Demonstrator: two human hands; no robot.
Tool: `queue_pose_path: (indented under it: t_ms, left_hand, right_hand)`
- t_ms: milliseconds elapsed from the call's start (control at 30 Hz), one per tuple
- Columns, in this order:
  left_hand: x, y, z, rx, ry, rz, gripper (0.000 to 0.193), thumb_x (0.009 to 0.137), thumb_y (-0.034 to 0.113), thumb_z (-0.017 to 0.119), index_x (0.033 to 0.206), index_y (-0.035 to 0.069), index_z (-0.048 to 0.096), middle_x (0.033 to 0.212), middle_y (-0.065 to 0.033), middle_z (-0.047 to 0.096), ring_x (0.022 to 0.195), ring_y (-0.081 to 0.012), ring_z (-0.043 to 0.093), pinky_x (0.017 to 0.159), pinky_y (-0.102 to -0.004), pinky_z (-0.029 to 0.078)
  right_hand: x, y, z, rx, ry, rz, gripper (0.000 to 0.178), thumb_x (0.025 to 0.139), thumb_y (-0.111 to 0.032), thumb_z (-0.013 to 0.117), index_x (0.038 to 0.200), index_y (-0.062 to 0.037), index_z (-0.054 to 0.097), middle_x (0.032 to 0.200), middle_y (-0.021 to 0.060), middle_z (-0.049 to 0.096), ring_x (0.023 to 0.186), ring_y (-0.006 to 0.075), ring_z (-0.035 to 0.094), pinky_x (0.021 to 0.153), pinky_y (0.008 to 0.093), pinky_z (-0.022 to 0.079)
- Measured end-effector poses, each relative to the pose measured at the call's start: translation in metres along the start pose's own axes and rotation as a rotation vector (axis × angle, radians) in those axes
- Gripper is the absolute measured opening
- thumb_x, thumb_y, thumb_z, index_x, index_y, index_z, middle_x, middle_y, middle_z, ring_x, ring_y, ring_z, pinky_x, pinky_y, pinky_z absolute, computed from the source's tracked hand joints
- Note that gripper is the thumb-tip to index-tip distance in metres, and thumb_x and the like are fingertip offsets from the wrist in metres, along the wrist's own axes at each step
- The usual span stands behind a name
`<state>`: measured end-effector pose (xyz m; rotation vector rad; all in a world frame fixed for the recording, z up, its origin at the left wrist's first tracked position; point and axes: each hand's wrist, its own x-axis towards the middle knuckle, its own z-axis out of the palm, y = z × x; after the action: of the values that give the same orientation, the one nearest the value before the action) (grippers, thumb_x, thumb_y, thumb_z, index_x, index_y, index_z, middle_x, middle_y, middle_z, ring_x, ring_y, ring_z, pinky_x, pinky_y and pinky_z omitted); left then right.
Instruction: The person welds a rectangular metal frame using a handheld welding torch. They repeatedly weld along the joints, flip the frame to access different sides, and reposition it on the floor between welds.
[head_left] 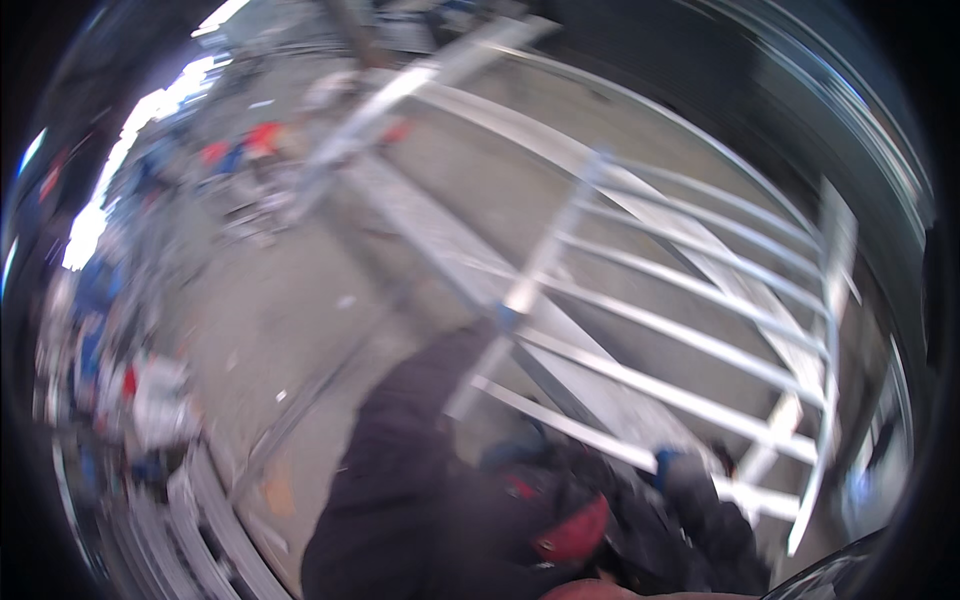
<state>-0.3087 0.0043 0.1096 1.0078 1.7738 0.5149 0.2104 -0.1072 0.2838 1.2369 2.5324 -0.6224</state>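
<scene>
A pale metal grille (690,377), with several parallel bars between two side rails, slants across the picture above long metal beams. My left hand (507,318), in a blue glove, is closed round its left side rail, with the dark-sleeved arm stretched out. Closer to me, my right hand (677,467) is gloved too and grips the nearest bar. Motion blur smears the fingers of both hands. Beneath the grille runs a long flat metal beam (430,225); a second beam (510,125) lies farther off, about parallel to it.
A crosswise metal beam (370,110) spans the far ends of the long beams. Red and blue items (262,138) lie blurred on the floor at the far left. Metal profiles (195,510) are stacked at the near left, beside a whitish bundle (160,400).
</scene>
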Motion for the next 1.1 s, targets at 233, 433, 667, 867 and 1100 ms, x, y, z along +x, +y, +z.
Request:
queue_pose_path:
  t_ms: [233, 433, 667, 867, 1100]
  left_hand:
    - [0.058, -0.062, -0.005, -0.225, -0.169, -0.065, 0.042, 0.085, 0.035, 0.079, 0.102, -0.003, 0.077, 0.087, -0.013, 0.075, 0.077, -0.0238, 0.07, 0.073, -0.0389, 0.055]
    - [0.04, -0.082, -0.014, -0.133, -0.166, -0.048, 0.045, 0.089, 0.037, 0.08, 0.111, -0.001, 0.07, 0.084, -0.0124, 0.07, 0.064, -0.0259, 0.069, 0.057, -0.0413, 0.059]
    - [0.042, -0.03, -0.053, -0.158, -0.189, -0.068, 0.037, 0.088, 0.033, 0.08, 0.1, 0.001, 0.066, 0.078, -0.0112, 0.065, 0.057, -0.0272, 0.065, 0.051, -0.0412, 0.057]
    - [0.041, -0.027, -0.058, -0.069, -0.2, -0.083, 0.041, 0.09, 0.036, 0.078, 0.108, 0.001, 0.067, 0.083, -0.0129, 0.069, 0.063, -0.0273, 0.069, 0.056, -0.0404, 0.057]
    - [-0.003, 0.026, -0.047, 0.533, 0.46, 0.683, 0.053, 0.099, 0.035, 0.072, 0.133, -0.004, 0.063, 0.113, -0.0137, 0.073, 0.102, -0.0255, 0.07, 0.093, -0.037, 0.054]
  right_hand:
    - [0.015, -0.03, 0.03, 0.063, -0.114, 0.138, 0.034, 0.092, -0.047, 0.066, 0.093, -0.0127, 0.071, 0.084, 0.0159, 0.074, 0.081, 0.0374, 0.073, 0.074, 0.0492, 0.057]
    - [-0.013, -0.046, 0.054, 0.191, -0.207, 0.149, 0.027, 0.089, -0.034, 0.069, 0.101, -0.0097, 0.072, 0.096, 0.0189, 0.075, 0.092, 0.0387, 0.073, 0.083, 0.0494, 0.057]
    - [0.017, -0.065, 0.052, 0.268, -0.296, 0.135, 0.033, 0.091, -0.038, 0.068, 0.105, -0.0083, 0.072, 0.098, 0.0181, 0.076, 0.092, 0.0391, 0.073, 0.083, 0.0485, 0.057]
    - [0.015, -0.067, 0.047, 0.282, -0.357, 0.179, 0.029, 0.091, -0.031, 0.063, 0.102, -0.0066, 0.074, 0.103, 0.0198, 0.076, 0.096, 0.0388, 0.073, 0.082, 0.0502, 0.057]
    - [0.021, -0.055, 0.054, 0.406, -0.375, 0.149, 0.039, 0.094, -0.034, 0.058, 0.12, -0.0092, 0.072, 0.106, 0.025, 0.075, 0.099, 0.0446, 0.072, 0.086, 0.0519, 0.057]
